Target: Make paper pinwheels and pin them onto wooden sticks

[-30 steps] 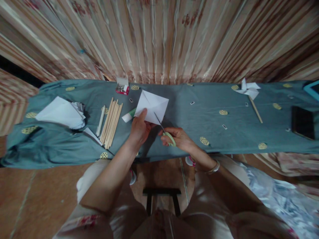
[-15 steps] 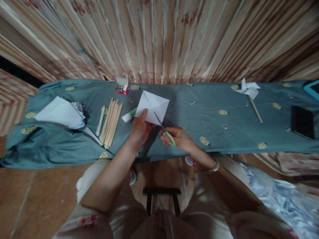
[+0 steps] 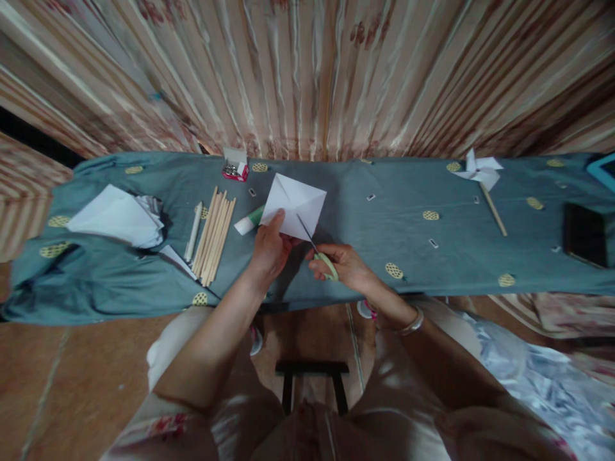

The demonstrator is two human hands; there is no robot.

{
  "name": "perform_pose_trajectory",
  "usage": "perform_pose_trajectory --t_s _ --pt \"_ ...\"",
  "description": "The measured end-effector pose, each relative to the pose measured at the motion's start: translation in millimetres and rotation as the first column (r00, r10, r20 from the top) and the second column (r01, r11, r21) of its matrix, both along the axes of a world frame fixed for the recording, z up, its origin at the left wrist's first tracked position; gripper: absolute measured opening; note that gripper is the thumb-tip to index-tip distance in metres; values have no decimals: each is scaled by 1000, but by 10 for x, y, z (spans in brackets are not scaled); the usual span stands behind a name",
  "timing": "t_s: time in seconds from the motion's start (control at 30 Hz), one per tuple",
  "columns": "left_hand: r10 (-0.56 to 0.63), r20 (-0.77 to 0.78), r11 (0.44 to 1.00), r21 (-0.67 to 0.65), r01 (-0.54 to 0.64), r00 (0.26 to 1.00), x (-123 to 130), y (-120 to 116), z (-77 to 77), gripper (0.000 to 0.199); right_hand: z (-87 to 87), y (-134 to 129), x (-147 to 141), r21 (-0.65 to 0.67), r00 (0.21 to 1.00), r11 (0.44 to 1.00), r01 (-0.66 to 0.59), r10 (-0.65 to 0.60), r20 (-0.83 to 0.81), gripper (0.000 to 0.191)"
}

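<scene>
My left hand pinches the near-left edge of a white paper square, thumb on top and fingers underneath. The square is turned cornerwise, and a line shows near its upper left corner. My right hand grips green-handled scissors. Their dark blades reach over the lower right part of the paper, pointing towards its middle. Whether the blades are closed on the paper I cannot tell. Partly under the paper and beside my left hand lies a green and white tube.
On the teal cloth, left, are a paper stack, wooden sticks, a white pen-like stick, a paper strip and a small red box of metal pieces. Right lie a paper pinwheel and a dark phone.
</scene>
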State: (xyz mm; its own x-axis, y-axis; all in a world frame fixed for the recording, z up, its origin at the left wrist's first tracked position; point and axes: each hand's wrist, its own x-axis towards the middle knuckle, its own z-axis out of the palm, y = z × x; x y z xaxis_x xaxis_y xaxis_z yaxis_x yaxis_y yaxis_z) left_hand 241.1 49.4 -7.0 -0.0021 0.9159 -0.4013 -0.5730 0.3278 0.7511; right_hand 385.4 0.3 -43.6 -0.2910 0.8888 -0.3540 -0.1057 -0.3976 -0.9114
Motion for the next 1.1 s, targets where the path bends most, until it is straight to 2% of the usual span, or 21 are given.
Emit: perform_pose_trajectory --t_s 0.3,0.73,1.1 --pt "9 20 1000 22 -9 1000 -8 8 -69 6 3 -1 12 5 1000 1000 -11 11 9 45" --pt "-14 13 999 31 14 1000 -5 -4 -46 9 45 -3 -13 -39 1000 999 12 -12 4 45" --pt "-23 -16 999 43 24 1000 -9 0 -52 11 14 -1 -14 14 1000 1000 7 -7 2 42"
